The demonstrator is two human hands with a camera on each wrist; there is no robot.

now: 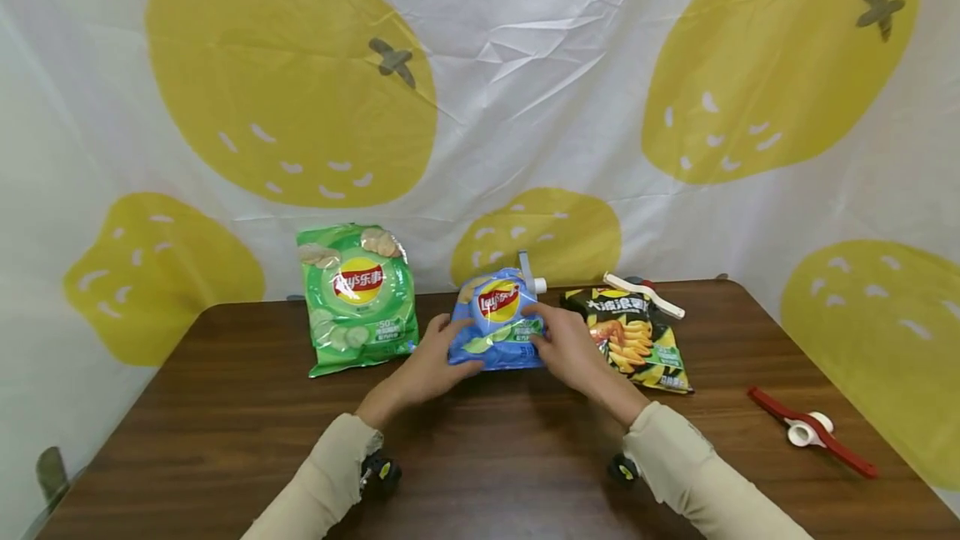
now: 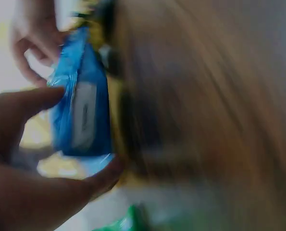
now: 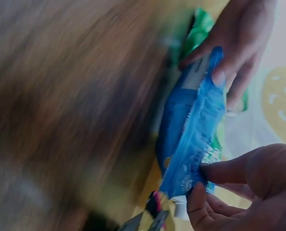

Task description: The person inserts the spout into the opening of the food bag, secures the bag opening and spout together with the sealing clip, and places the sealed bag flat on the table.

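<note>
A blue Lay's chip bag [image 1: 495, 300] is held between both hands near the back of the table. My left hand [image 1: 433, 363] grips its left side, with the thumb and fingers on opposite faces in the left wrist view. On the right side, my right hand [image 1: 572, 346] holds the bag; the right wrist view shows its thumb and fingertips pinching the blue bag's lower edge [image 3: 188, 159]. A grey-blue bag clip with a white end [image 1: 539, 284] sits at the bag's upper right corner. Whether it grips the bag cannot be told.
To the left stands a green Lay's chip bag [image 1: 360, 311]. On the right lies a black chip bag [image 1: 637, 344], with a white clip [image 1: 647, 296] across its top. A red clip with white round parts [image 1: 813, 423] lies near the right edge. A lemon-patterned cloth [image 1: 525, 107] hangs behind.
</note>
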